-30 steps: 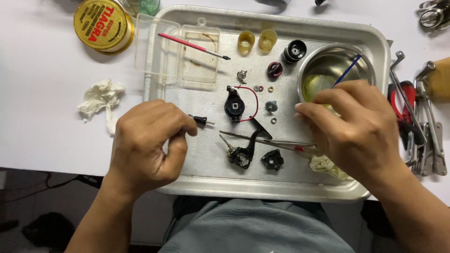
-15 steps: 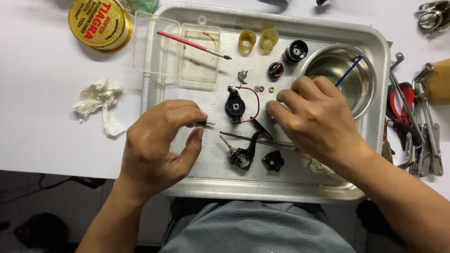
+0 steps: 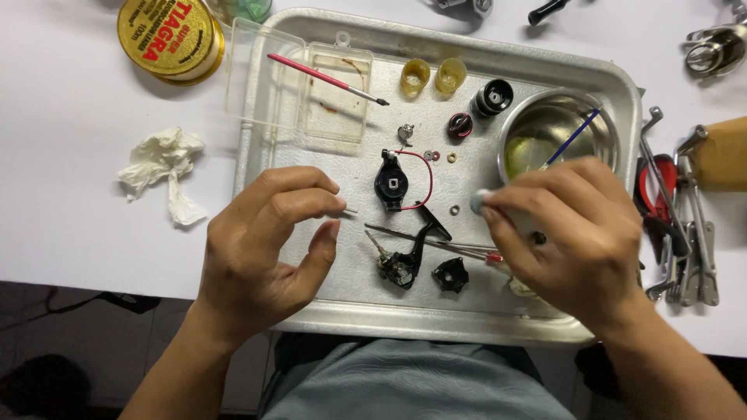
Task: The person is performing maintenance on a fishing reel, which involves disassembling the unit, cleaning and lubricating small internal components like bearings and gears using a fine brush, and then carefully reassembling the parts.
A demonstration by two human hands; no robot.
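My left hand [image 3: 264, 241] is over the left half of a metal tray [image 3: 350, 315] and pinches a thin metal pin [image 3: 348, 208] between thumb and forefinger. My right hand [image 3: 572, 233] is over the right half, with a small grey round part [image 3: 478, 201] held at its fingertips. Between the hands lie a black round piece with a red wire loop [image 3: 391, 183], a black lever assembly [image 3: 405, 260], a small black part [image 3: 450, 274] and a long thin red-tipped tool [image 3: 436, 241].
The tray also holds a steel bowl [image 3: 556, 128] with a blue brush, a clear plastic box [image 3: 311, 85] with a red brush, two yellow caps [image 3: 426, 76] and a black cylinder [image 3: 492, 97]. A yellow tin [image 3: 170, 35], crumpled tissue [image 3: 162, 163] and hand tools [image 3: 677, 233] lie outside.
My right hand went from the bowl to the middle of the tray, then drew back right with a small grey part at its fingertips. My left hand stayed put, holding the pin.
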